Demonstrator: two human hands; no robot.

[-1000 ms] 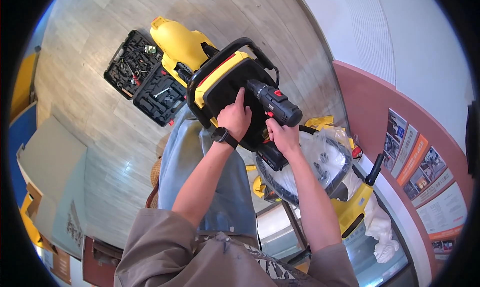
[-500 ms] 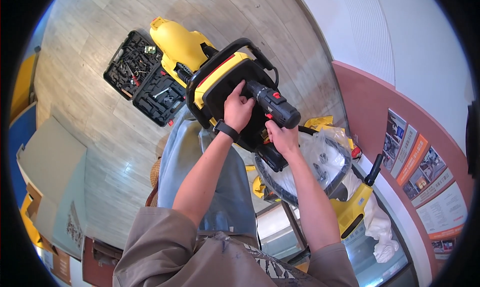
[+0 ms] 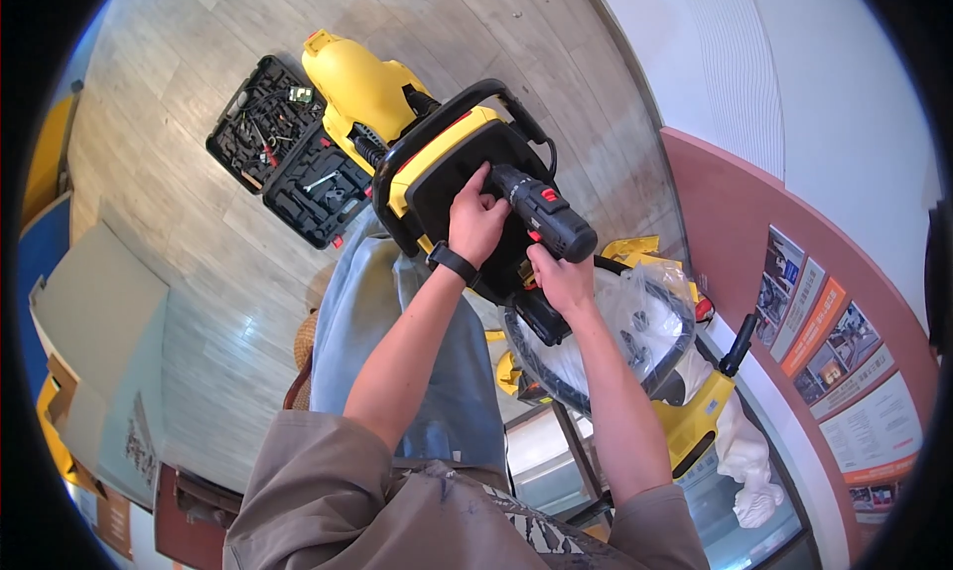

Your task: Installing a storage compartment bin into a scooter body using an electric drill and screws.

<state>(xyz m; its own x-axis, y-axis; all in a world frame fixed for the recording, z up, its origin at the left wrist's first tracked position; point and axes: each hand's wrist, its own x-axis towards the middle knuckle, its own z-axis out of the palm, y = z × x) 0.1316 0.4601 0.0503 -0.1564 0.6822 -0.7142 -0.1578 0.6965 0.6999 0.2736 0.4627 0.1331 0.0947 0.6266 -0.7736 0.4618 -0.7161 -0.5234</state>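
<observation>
In the head view, your right hand [image 3: 561, 280] is wrapped round the grip of a black cordless drill [image 3: 551, 213] with red buttons, right of the frame's centre. The drill's body slants, its nose pointing to the upper left, toward the black panel [image 3: 445, 178] of a yellow machine [image 3: 362, 83] that fills the upper middle. Your left hand [image 3: 476, 222] is just left of the drill, index finger stretched toward the nose and the other fingers curled; whether those fingers pinch anything small, you can't really tell from here. A dark band [image 3: 452, 260] circles your left wrist.

An open black tool case [image 3: 288, 153] lies on the wooden floor [image 3: 199, 103] at the upper left, beside the machine. Right of centre, below the drill, is a black-rimmed object under clear plastic [image 3: 645, 322]. Toward the lower right you have a yellow tool [image 3: 695, 421] with a black handle, next to a crumpled white bag [image 3: 749, 461].
</observation>
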